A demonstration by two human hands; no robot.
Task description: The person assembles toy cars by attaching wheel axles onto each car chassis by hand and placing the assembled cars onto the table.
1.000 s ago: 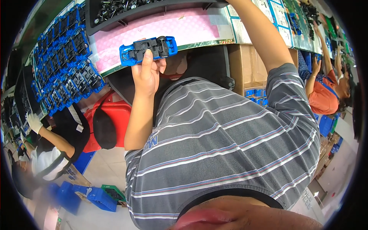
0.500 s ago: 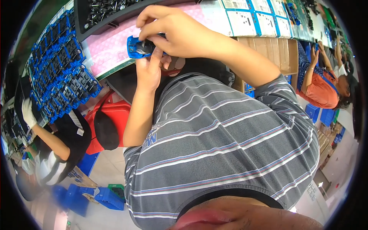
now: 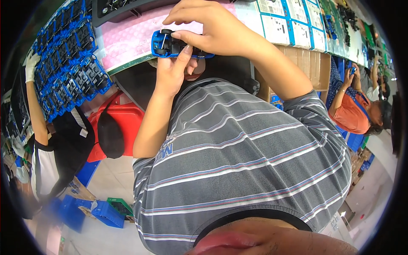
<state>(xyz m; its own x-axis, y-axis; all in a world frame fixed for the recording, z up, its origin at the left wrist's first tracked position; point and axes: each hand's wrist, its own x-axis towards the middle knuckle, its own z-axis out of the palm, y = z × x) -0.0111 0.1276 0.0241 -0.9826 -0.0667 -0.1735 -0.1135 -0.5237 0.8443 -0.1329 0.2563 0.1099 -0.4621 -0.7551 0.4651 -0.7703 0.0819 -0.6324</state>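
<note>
A blue toy car (image 3: 158,44) with a black underside faces up over the table's near edge. One wheel pair with its axle shows at the car's left end. From below, my left hand (image 3: 172,74) grips the car, its thumb pressed on the underside. My right hand (image 3: 212,32) is over the car, its thumb touching the black underside and its other fingers stretched out and apart. Part of the car's right end is hidden behind my right hand. Beyond both hands stands a black tray (image 3: 127,12) with small dark parts.
Rows of blue car bodies with black undersides (image 3: 70,59) stand on the left, where a co-worker's white-gloved hand (image 3: 31,66) touches them. Pink bubble wrap (image 3: 121,42) covers the table. Printed white-and-blue sheets (image 3: 276,29) lie at the right, above a cardboard box (image 3: 308,66). A red chair (image 3: 131,114) is left.
My right fingers have lifted off and spread, leaving the thumb on the car. The wheels and axle now show at its left end. The co-worker's gloved hand moved up to the rows.
</note>
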